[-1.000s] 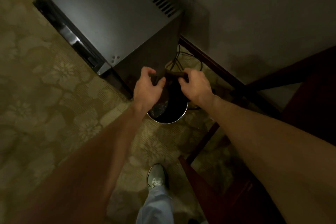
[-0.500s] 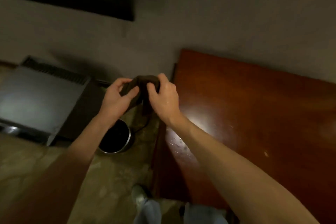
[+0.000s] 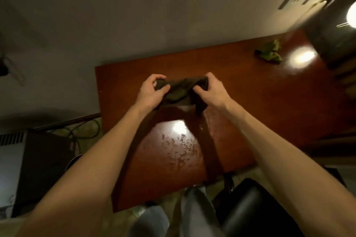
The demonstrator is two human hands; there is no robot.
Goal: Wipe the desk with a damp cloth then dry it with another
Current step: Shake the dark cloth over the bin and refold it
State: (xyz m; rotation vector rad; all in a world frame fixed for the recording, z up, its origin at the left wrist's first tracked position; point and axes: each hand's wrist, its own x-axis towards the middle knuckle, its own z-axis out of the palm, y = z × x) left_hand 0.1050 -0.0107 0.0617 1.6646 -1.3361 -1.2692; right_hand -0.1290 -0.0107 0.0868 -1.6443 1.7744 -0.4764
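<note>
Both hands, left (image 3: 152, 90) and right (image 3: 211, 87), clench the dark cloth (image 3: 180, 90) stretched between them over the counter (image 3: 250, 92), seemingly spreading it for wiping. A second cloth (image 3: 268, 54) waits at two o'clock.

dark cloth (image 3: 180, 90), both hands, desk (image 3: 250, 92)

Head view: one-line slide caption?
Both hands stretch a dark cloth above the water-spotted reddish wooden desk.
</note>
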